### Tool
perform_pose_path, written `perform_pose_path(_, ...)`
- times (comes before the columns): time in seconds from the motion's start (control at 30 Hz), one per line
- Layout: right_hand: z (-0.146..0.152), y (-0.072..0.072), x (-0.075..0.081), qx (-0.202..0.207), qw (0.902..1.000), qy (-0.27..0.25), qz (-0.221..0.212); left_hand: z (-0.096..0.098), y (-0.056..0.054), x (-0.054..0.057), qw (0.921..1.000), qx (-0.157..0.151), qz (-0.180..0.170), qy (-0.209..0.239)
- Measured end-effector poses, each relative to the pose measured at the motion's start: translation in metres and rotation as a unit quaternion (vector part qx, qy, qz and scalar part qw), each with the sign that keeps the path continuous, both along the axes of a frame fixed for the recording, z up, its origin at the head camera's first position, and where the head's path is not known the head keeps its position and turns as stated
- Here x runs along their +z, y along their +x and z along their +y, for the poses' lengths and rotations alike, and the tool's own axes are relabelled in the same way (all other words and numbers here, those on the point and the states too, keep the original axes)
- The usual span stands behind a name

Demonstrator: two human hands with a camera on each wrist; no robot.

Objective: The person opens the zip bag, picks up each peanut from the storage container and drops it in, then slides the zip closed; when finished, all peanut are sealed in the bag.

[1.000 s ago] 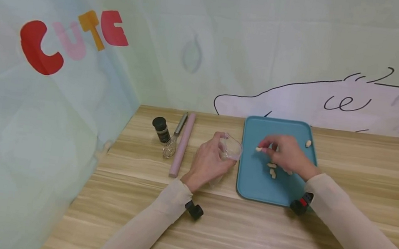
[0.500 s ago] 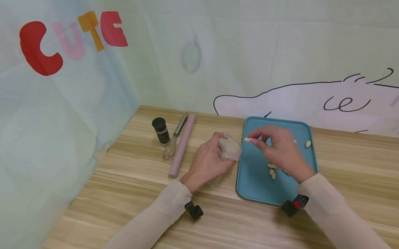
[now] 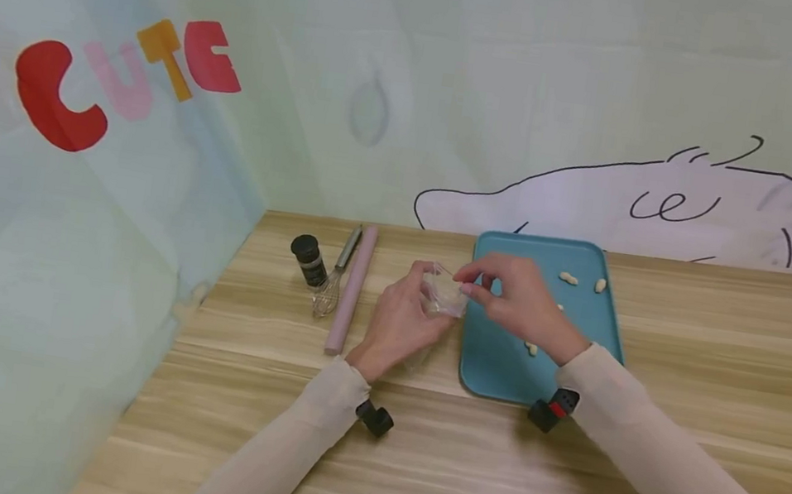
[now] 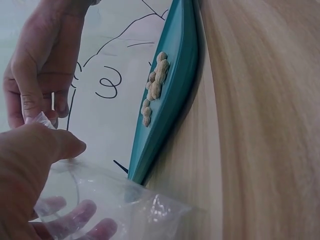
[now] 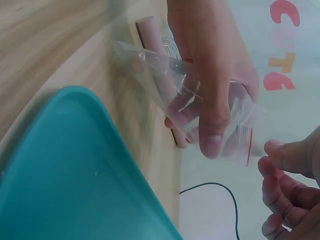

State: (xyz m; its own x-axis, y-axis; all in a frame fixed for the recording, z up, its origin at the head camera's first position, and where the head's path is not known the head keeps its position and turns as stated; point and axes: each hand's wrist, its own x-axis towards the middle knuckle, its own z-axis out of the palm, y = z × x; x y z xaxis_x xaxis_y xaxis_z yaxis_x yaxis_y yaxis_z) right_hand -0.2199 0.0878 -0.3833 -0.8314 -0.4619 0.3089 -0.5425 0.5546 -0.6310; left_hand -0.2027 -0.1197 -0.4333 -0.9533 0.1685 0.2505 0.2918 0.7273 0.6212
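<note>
My left hand holds a clear plastic zip bag upright beside the tray, thumb and fingers spread about its open mouth. A red line marks the bag's zip strip in the right wrist view. At the mouth's right side is my right hand, thumb and forefinger pinched together on a peanut that is mostly hidden by the fingertips. Several unshelled peanuts lie scattered on the blue tray, and some are partly hidden below the right hand. The left wrist view shows a cluster of peanuts near the tray's edge.
Left of the bag, a pink rolling pin, a wire whisk and a black-capped seasoning jar lie or stand on the wooden table. A printed cloth backdrop rises behind the table's back edge.
My right hand has carried the peanut leftward from over the tray to the bag's mouth. Peanuts it covered at the tray's back now show. My left hand keeps its hold; the head view shifted slightly.
</note>
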Motion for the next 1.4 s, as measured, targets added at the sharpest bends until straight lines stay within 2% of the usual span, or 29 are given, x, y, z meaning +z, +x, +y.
perform_pose_path(0.17, -0.004, 0.000, -0.004, 0.003, 1.0000, 0.000, 0.008, 0.000, 0.001, -0.001, 1.0000, -0.002, -0.005, 0.000)
perform_pose_path(0.47, 0.008, -0.006, -0.009, -0.017, 0.9995, -0.002, -0.026, -0.001, 0.001, -0.001, 1.0000, 0.002, -0.007, 0.000)
perform_pose_path(0.7, 0.037, -0.018, -0.015, -0.068, 0.9969, 0.025, -0.029, -0.001, 0.001, -0.002, 0.9999, 0.008, -0.014, 0.002)
perform_pose_path(1.0, 0.080, -0.035, -0.036, -0.107, 0.9867, 0.061, -0.107, 0.001, 0.001, -0.003, 0.9997, 0.015, -0.021, -0.001)
perform_pose_path(1.27, 0.113, -0.052, -0.052, -0.123, 0.9848, 0.083, -0.090, 0.001, -0.001, -0.001, 0.9999, 0.015, -0.006, -0.001)
perform_pose_path(1.4, 0.120, -0.055, -0.054, -0.132, 0.9800, 0.102, -0.109, 0.001, -0.001, -0.002, 0.9998, 0.016, -0.005, -0.006)
